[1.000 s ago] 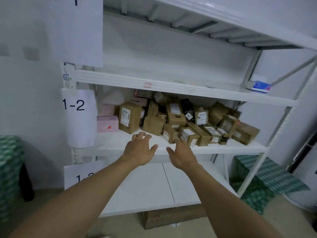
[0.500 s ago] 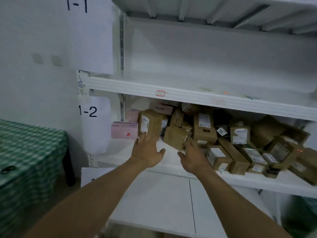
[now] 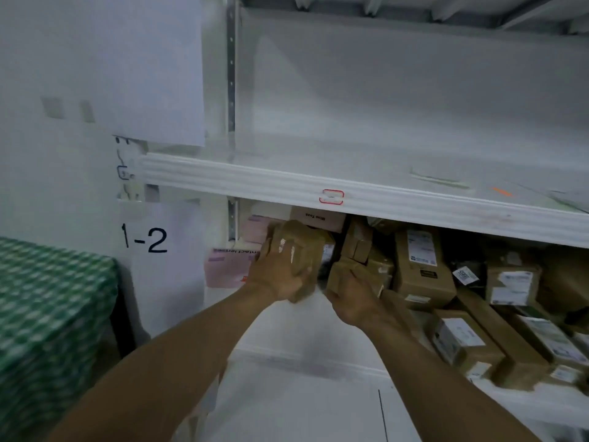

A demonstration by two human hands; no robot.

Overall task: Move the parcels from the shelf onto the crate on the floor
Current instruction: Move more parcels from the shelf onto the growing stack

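While both arms stretch in from the near edge, a green checked cloth sits off to the near left. The left hand curls round a brown parcel, tilted at the left end of the middle shelf. Just right of it, the right hand grips a second brown parcel. More parcels crowd the shelf to the right. Pink boxes lie behind the left parcel, and a sheet marked 1-2 hangs further left.

Left hand, right hand gripping (outstretched).
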